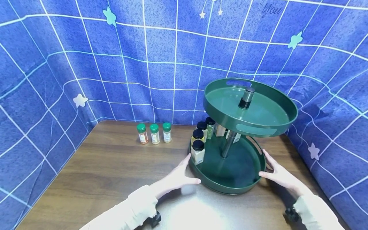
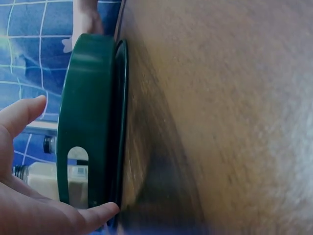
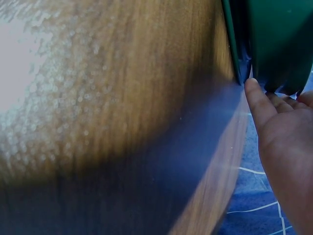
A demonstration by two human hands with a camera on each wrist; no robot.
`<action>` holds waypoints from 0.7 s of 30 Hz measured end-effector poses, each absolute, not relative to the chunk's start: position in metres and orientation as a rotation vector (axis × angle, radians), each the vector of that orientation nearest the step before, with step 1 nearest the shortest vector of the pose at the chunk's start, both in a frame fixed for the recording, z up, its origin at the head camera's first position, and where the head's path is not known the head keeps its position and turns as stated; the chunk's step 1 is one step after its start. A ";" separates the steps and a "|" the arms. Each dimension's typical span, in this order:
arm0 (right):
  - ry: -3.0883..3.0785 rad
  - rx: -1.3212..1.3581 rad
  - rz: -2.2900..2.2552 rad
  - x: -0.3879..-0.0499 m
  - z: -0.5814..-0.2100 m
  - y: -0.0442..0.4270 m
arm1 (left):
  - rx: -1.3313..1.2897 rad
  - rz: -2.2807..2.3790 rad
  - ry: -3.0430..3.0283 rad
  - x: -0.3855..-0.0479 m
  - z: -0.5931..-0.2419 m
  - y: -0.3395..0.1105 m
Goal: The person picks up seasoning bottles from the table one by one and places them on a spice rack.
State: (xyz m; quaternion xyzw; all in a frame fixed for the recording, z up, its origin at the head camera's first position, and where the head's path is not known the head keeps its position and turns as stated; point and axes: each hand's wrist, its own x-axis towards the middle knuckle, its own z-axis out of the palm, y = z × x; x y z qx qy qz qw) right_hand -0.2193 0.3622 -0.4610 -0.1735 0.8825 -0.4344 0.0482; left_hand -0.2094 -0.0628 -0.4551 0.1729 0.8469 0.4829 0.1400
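A dark green two-tier turntable rack stands on the right side of the table in the head view, with a lower tray and an upper tray. My left hand is at the lower tray's left side, thumb spread from the fingers. In the left wrist view, a fingertip reaches the tray's base. On the opposite side, my right hand touches the tray's wall with extended fingers. Several black-capped spice jars stand along the lower tray's left and back edge.
Three green-capped spice bottles stand in a row at the back of the wooden table, left of the rack. A blue gridded cloth hangs behind and at both sides. The upper tray overhangs the lower one on a central metal post.
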 end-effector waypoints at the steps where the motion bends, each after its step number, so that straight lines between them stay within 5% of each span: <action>1: 2.696 -0.530 -1.318 -0.219 -0.461 0.362 | 0.500 1.391 2.443 -0.209 -0.455 -0.063; 21: 2.701 -0.552 -1.320 -0.219 -0.460 0.362 | 0.516 1.416 2.431 -0.209 -0.456 -0.062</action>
